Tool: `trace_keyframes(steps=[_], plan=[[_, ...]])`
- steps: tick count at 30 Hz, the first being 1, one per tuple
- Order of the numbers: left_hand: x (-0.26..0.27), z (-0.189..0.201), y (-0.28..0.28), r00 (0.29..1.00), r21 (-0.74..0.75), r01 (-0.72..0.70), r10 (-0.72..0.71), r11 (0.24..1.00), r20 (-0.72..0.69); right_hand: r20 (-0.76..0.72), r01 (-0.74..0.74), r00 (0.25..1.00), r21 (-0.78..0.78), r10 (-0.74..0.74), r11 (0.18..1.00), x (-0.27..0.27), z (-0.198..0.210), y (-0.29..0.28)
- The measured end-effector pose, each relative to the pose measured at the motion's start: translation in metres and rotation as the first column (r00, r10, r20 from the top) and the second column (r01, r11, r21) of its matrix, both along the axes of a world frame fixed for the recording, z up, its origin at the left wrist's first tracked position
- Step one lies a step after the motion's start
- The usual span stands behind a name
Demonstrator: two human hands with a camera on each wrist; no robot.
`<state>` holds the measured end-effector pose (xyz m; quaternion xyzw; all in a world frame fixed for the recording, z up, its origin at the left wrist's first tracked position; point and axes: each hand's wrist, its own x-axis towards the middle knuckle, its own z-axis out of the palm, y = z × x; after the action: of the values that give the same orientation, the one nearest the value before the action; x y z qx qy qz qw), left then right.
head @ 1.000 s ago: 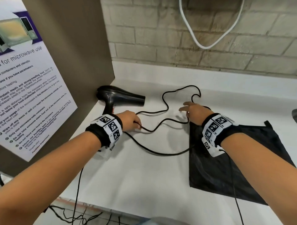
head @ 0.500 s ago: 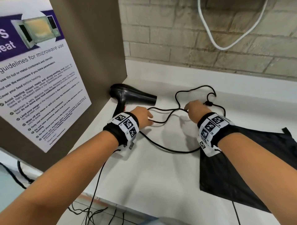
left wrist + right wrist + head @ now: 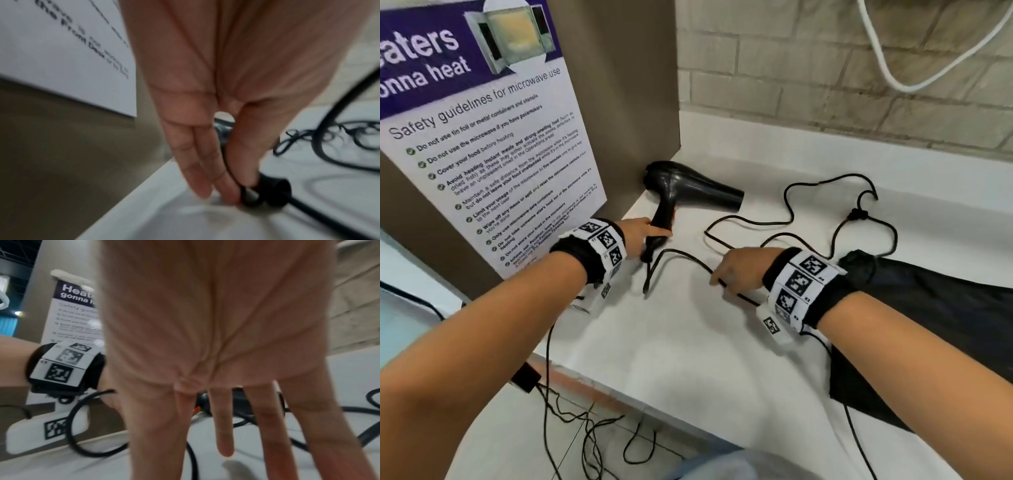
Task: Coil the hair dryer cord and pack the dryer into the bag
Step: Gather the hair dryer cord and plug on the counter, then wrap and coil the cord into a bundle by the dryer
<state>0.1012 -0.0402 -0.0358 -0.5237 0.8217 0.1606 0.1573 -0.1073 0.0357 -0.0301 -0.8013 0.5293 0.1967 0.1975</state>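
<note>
A black hair dryer (image 3: 688, 190) lies on the white counter (image 3: 688, 342) against the brown panel, nozzle pointing right. My left hand (image 3: 643, 233) grips the lower end of its handle; in the left wrist view the thumb and fingers (image 3: 222, 183) close on the handle base (image 3: 271, 193) where the cord leaves. The black cord (image 3: 787, 202) sprawls in loose loops with a knot (image 3: 858, 215) at the back. My right hand (image 3: 732, 270) is over a near stretch of cord, its fingers (image 3: 267, 426) straight, spread and pointing down at the counter. The flat black bag (image 3: 945, 325) lies at right.
A brown panel with a microwave safety poster (image 3: 482, 154) stands close on the left. A brick wall with a hanging white cable (image 3: 887, 72) is behind. Thin wires (image 3: 585, 428) dangle below the counter's front edge.
My left hand left the cord and took the dryer's handle. My right hand came nearer and leftward from the back loops onto the front stretch of cord.
</note>
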Motion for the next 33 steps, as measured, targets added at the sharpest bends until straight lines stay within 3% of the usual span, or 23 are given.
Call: trace_keyframes(steps=[3,8,12,15,17,22,25,30,33], plan=[[-0.002,-0.010,0.004,0.998,-0.093,0.013,-0.019,0.996,-0.055,-0.073,-0.006,0.997,0.024,0.008,1.000,0.006,-0.008,0.003],[-0.009,-0.010,0.005,0.991,-0.107,0.093,-0.102,0.990,-0.086,0.080,0.153,0.986,-0.040,-0.149,0.987,-0.001,-0.015,0.007],[-0.013,-0.017,0.005,0.973,-0.152,0.125,-0.151,0.981,-0.175,0.108,0.304,0.950,-0.088,-0.294,0.949,-0.006,-0.008,0.006],[-0.017,-0.011,0.008,0.934,-0.186,0.130,-0.183,0.974,-0.306,0.264,0.401,0.900,-0.196,-0.346,0.895,-0.013,0.002,0.008],[-0.022,0.005,0.012,0.870,-0.204,0.127,-0.208,0.971,-0.448,0.446,0.512,0.812,-0.230,-0.378,0.828,-0.018,0.008,0.009],[-0.036,0.049,0.026,0.692,-0.297,0.055,-0.251,0.953,-0.677,0.681,0.598,0.679,-0.294,-0.276,0.746,-0.018,0.027,0.009],[-0.046,0.066,0.035,0.671,-0.325,0.056,-0.276,0.944,-0.688,0.742,0.610,0.634,-0.307,-0.218,0.731,-0.015,0.038,0.008],[-0.062,0.088,0.047,0.611,-0.347,0.067,-0.313,0.936,-0.727,0.743,0.575,0.654,-0.364,-0.144,0.733,-0.010,0.049,0.010],[-0.066,0.100,0.052,0.572,-0.325,0.055,-0.297,0.944,-0.765,0.781,0.566,0.616,-0.348,-0.103,0.748,-0.009,0.051,0.012]])
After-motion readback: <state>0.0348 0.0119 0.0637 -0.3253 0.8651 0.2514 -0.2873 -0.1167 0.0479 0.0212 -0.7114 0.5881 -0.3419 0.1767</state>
